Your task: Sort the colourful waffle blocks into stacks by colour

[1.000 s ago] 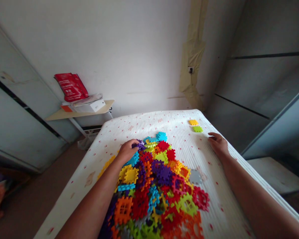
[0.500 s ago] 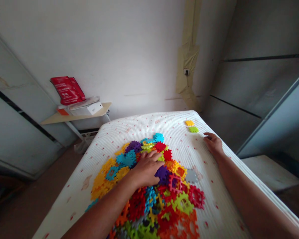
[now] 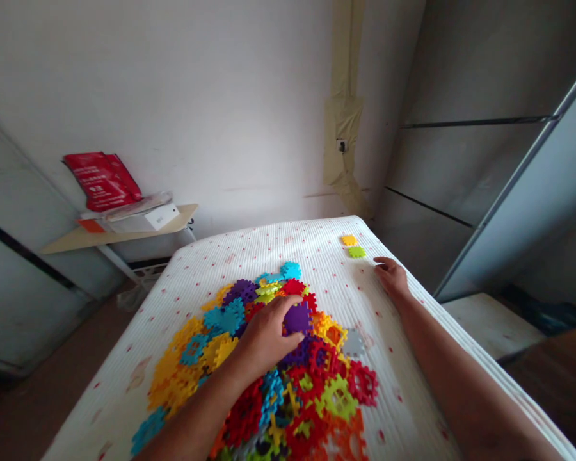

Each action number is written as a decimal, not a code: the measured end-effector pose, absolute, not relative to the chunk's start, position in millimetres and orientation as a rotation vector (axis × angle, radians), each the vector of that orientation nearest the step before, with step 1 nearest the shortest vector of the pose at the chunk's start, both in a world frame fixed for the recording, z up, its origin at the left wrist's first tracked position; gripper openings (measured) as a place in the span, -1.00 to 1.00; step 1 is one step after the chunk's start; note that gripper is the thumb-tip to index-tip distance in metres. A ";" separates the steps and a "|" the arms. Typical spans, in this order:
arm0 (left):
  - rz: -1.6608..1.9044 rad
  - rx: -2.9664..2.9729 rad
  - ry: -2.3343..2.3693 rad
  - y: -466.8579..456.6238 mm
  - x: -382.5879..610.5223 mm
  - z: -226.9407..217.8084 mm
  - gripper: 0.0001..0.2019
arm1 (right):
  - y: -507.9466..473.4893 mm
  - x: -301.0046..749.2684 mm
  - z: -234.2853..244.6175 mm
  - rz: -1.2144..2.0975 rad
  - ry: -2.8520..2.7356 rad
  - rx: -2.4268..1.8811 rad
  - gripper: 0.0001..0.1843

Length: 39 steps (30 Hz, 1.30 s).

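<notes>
My left hand (image 3: 269,328) is over a heap of colourful plastic interlocking tiles. Its thumb and fingers close on the edges of a flat purple interlocking tile (image 3: 298,318), which lies above other pieces. Around it are red pieces, an orange-yellow cluster, a green window-like tile (image 3: 338,397) and a blue stack (image 3: 271,392). To the right, my right hand (image 3: 392,276) rests on the white bed cover, fingers loosely stretched with nothing visible in them. Just beyond its fingertips lie a green tile (image 3: 357,252) and a yellow tile (image 3: 349,240).
A grey tile (image 3: 353,344) lies at the heap's right edge. The patterned white mattress (image 3: 211,262) ends near the wall. A small side table (image 3: 72,241) at left carries a red bag (image 3: 103,181) and a white box (image 3: 146,219). A grey wardrobe (image 3: 461,160) stands at right.
My left hand has gone from lying spread on the heap to gripping the purple tile. My right hand stays near the green tile. The view has turned slightly right.
</notes>
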State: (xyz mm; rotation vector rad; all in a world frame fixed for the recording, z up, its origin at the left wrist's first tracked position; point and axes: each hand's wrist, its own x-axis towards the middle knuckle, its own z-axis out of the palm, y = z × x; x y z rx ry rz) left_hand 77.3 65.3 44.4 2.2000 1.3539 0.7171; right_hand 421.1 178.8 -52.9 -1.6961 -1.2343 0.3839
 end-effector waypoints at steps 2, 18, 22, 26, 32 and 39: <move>0.830 1.998 1.354 71.1 79.1 39.7 -0.47 | 177.4 419.6 -50.7 0.385 -1.242 -1.682 -0.53; 1.029 1.345 1.152 93.9 90.5 5.2 -0.42 | 122.5 296.5 7.1 0.496 -2.181 -0.854 -0.52; 1.065 1.340 1.154 91.3 92.4 5.4 -0.36 | 109.3 273.7 10.0 0.240 -2.359 -0.857 -0.41; 1.065 1.366 1.167 89.1 92.7 5.1 -0.35 | 104.0 264.0 12.8 0.160 -2.408 -0.973 -0.42; 1.030 1.382 1.115 85.7 93.8 7.9 -0.35 | 103.8 264.1 9.1 0.249 -2.381 -0.959 -0.32; 0.974 1.403 1.109 83.4 96.5 6.5 -0.24 | 125.4 291.7 12.2 0.181 -2.252 -0.968 -0.39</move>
